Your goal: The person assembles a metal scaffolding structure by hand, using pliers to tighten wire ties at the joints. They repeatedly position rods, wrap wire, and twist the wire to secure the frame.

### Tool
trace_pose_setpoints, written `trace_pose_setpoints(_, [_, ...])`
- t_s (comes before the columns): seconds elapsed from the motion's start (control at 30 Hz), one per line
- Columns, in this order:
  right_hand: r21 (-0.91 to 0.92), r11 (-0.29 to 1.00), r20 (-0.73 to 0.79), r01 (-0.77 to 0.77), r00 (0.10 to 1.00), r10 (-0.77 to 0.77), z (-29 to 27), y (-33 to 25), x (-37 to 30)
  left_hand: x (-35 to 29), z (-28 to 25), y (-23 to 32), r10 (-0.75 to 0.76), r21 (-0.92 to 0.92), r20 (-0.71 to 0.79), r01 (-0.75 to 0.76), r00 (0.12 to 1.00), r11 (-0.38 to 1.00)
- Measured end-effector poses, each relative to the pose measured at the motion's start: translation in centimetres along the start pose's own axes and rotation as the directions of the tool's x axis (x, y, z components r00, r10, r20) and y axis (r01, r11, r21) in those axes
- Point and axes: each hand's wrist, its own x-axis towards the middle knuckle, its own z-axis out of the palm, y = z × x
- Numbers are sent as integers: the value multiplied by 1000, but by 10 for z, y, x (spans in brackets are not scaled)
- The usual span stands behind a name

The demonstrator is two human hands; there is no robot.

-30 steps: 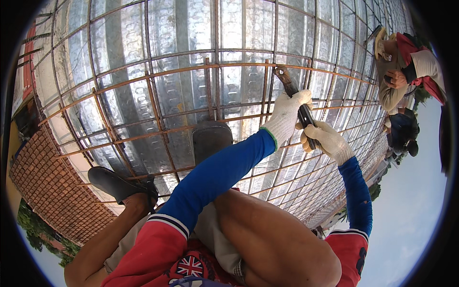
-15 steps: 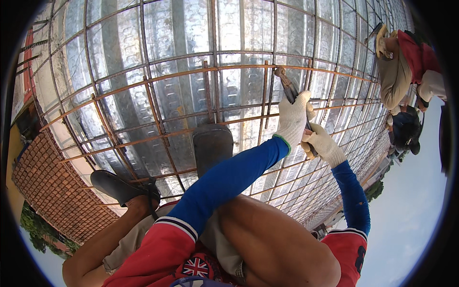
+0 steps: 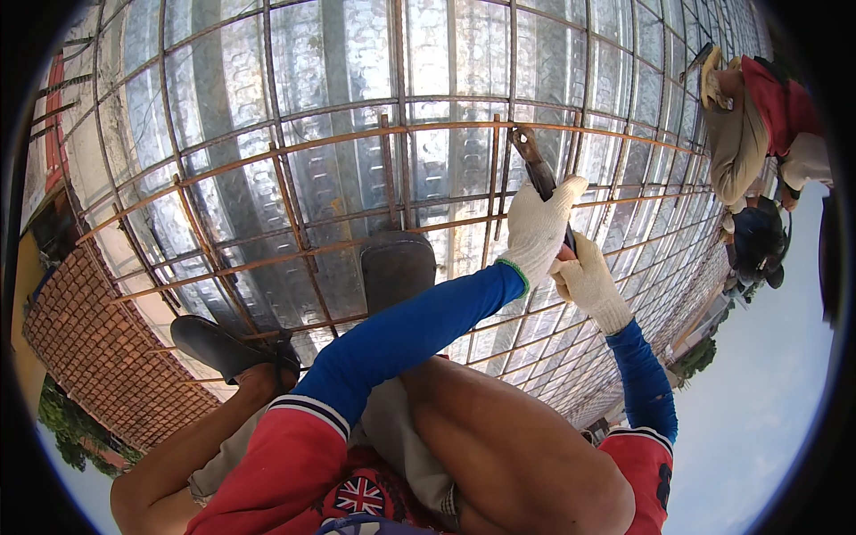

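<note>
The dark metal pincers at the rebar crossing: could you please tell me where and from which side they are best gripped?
Grip the dark metal pincers by the long handles, from the near side. Their head bites at the rusty rebar mesh, while the handles slant back toward the person. The white-gloved left hand wraps them there, the gloved right hand lower at their ends.

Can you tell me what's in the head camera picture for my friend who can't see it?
Two white-gloved hands, left hand and right hand, grip dark pincers whose tip meets a rusty rebar grid over shiny corrugated metal decking. The person crouches in black sandals; other workers bend nearby at right.
</note>
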Motion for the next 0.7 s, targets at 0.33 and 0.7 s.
trace_pose_setpoints(0.33, [17, 1000, -48, 26, 999, -25, -5, 4, 3, 7, 13, 1, -41, -262, -21, 34, 999, 964])
trace_pose_setpoints(0.7, [-827, 561, -378, -32, 772, -512, 47, 17, 17, 15, 18, -5, -24, -300, -125, -14, 992, 954])
